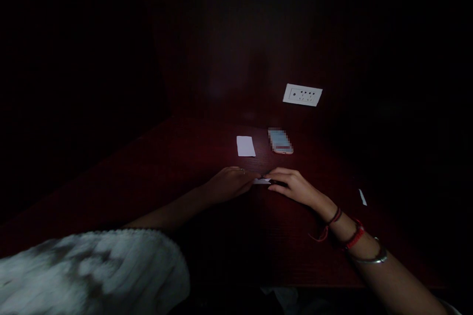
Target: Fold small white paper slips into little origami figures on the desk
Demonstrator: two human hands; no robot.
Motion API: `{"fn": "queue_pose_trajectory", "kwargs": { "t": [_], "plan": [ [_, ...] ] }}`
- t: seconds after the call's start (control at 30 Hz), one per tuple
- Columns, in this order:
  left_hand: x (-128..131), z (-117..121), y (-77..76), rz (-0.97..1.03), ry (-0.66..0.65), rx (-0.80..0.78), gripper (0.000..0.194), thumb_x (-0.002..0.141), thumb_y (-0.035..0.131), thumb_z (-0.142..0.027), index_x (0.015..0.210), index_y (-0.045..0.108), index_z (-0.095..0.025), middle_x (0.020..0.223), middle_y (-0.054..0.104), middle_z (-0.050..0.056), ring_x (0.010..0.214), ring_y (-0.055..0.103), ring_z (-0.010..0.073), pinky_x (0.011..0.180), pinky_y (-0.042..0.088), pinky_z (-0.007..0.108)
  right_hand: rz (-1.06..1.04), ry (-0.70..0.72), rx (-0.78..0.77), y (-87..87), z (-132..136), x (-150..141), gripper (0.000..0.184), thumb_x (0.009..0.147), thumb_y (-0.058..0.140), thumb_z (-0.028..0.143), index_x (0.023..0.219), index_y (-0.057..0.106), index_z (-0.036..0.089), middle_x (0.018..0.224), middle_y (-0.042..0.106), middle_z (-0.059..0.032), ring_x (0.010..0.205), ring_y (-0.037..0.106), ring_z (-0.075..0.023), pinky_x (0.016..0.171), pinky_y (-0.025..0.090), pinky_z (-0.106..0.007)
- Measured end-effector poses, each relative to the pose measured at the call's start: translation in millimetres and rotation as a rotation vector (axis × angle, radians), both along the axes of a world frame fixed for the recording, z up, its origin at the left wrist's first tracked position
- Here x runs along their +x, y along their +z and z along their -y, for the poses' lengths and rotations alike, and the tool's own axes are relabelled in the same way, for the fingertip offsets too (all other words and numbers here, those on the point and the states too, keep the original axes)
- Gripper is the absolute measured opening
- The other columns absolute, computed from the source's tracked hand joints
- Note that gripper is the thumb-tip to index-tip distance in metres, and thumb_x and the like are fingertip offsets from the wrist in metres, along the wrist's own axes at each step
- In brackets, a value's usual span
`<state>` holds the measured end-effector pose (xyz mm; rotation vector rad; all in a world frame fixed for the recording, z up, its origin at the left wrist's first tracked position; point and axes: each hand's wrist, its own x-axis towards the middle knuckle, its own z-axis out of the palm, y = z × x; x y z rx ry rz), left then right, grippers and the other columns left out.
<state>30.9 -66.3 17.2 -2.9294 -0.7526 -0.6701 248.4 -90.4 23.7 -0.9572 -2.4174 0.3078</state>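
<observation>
Both my hands meet over a small strip of white paper (261, 181) low on the dark red tabletop. My left hand (231, 182), with a ring on one finger, has its fingertips pressed on the paper's left end. From the other side my right hand (291, 183) pinches the paper's right end between thumb and fingers. The paper looks folded, though the fingers cover much of it. Just beyond the hands lies a flat white sheet (246, 146).
A phone (281, 141) with a blurred screen lies beyond my right hand. A white wall socket (302, 95) is set in the dark back panel. Off to the right is a thin paper scrap (362, 197). The tabletop (177, 147) is dimly lit, with dark surroundings.
</observation>
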Motion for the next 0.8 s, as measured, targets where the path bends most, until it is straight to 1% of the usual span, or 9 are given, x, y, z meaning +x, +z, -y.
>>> {"fn": "queue_pose_trajectory", "kwargs": {
  "t": [0.13, 0.2, 0.27, 0.4, 0.57, 0.6, 0.67, 0.73, 0.8],
  "plan": [
    [3.8, 7.2, 7.0, 0.332, 0.082, -0.264, 0.025, 0.085, 0.030, -0.022, 0.107, 0.040, -0.020, 0.086, 0.056, -0.001, 0.074, 0.053, 0.0090, 0.068, 0.040, 0.020, -0.326, -0.063, -0.200, -5.3, -3.6, 0.0, 0.045, 0.074, 0.050, 0.031, 0.116, 0.040, 0.018, 0.085, 0.058, -0.0045, 0.068, 0.053, -0.0099, 0.061, 0.043, -0.023],
    [3.9, 7.4, 7.0, 0.370, 0.086, -0.366, 0.025, 0.085, 0.030, -0.023, 0.108, 0.038, -0.019, 0.076, 0.055, -0.002, 0.067, 0.053, 0.0081, 0.061, 0.040, 0.018, -0.394, -0.046, -0.295, -8.1, -5.1, 1.9, 0.052, 0.073, 0.051, 0.030, 0.120, 0.033, 0.018, 0.083, 0.058, -0.0041, 0.066, 0.053, -0.0090, 0.061, 0.043, -0.023],
    [2.9, 5.3, 4.0, 0.310, 0.087, -0.410, 0.025, 0.084, 0.031, -0.023, 0.108, 0.038, -0.019, 0.073, 0.054, -0.002, 0.064, 0.052, 0.0084, 0.058, 0.040, 0.019, -0.346, -0.015, -0.345, -8.5, -4.8, 3.9, 0.053, 0.072, 0.052, 0.031, 0.120, 0.034, 0.017, 0.079, 0.059, -0.0030, 0.065, 0.052, -0.0088, 0.060, 0.043, -0.023],
    [1.1, 0.7, -3.3, 0.129, 0.150, -0.300, 0.029, 0.081, 0.039, -0.026, 0.109, 0.037, -0.019, 0.081, 0.053, 0.000, 0.073, 0.052, 0.0125, 0.064, 0.040, 0.023, -0.096, 0.025, -0.247, -2.6, -0.3, 4.5, 0.038, 0.073, 0.051, 0.029, 0.110, 0.048, 0.018, 0.073, 0.057, -0.0014, 0.064, 0.051, -0.0095, 0.061, 0.042, -0.023],
    [1.5, 3.2, 2.7, 0.114, 0.276, -0.075, 0.023, 0.082, 0.037, -0.028, 0.101, 0.042, -0.016, 0.093, 0.049, 0.005, 0.083, 0.049, 0.0155, 0.071, 0.040, 0.028, 0.094, 0.059, -0.066, 2.7, 2.3, 2.3, 0.029, 0.076, 0.047, 0.027, 0.104, 0.054, 0.020, 0.079, 0.053, -0.0029, 0.071, 0.050, -0.0106, 0.067, 0.041, -0.023],
    [1.2, 4.5, 5.2, 0.078, 0.248, -0.060, 0.021, 0.083, 0.035, -0.027, 0.098, 0.045, -0.016, 0.092, 0.049, 0.005, 0.082, 0.049, 0.0151, 0.072, 0.040, 0.028, 0.113, 0.066, -0.042, 2.7, 2.1, 2.3, 0.029, 0.077, 0.046, 0.027, 0.104, 0.054, 0.020, 0.082, 0.052, -0.0033, 0.074, 0.050, -0.0108, 0.069, 0.041, -0.023],
    [0.1, 7.2, 9.6, -0.051, 0.079, -0.071, 0.019, 0.084, 0.034, -0.025, 0.094, 0.049, -0.018, 0.090, 0.051, 0.003, 0.079, 0.051, 0.0137, 0.071, 0.040, 0.027, 0.149, 0.073, -0.006, 2.6, 1.9, 2.5, 0.028, 0.077, 0.046, 0.027, 0.103, 0.055, 0.021, 0.087, 0.051, -0.0037, 0.078, 0.049, -0.0112, 0.072, 0.040, -0.023],
    [-1.4, 9.6, 12.3, -0.146, -0.088, -0.058, 0.020, 0.082, 0.038, -0.024, 0.099, 0.050, -0.022, 0.097, 0.051, 0.002, 0.085, 0.050, 0.0141, 0.076, 0.038, 0.027, 0.189, 0.077, 0.012, 3.1, 2.1, 2.8, 0.026, 0.078, 0.045, 0.027, 0.101, 0.056, 0.022, 0.090, 0.050, -0.0039, 0.080, 0.049, -0.0113, 0.072, 0.040, -0.023],
    [-2.7, 11.2, 13.0, -0.192, -0.178, -0.059, 0.023, 0.081, 0.041, -0.023, 0.103, 0.049, -0.024, 0.103, 0.050, 0.001, 0.092, 0.048, 0.0146, 0.080, 0.037, 0.027, 0.221, 0.080, 0.021, 4.2, 2.8, 3.0, 0.026, 0.078, 0.044, 0.027, 0.100, 0.057, 0.022, 0.091, 0.049, -0.0042, 0.080, 0.049, -0.0114, 0.072, 0.041, -0.023]
  ]
}}
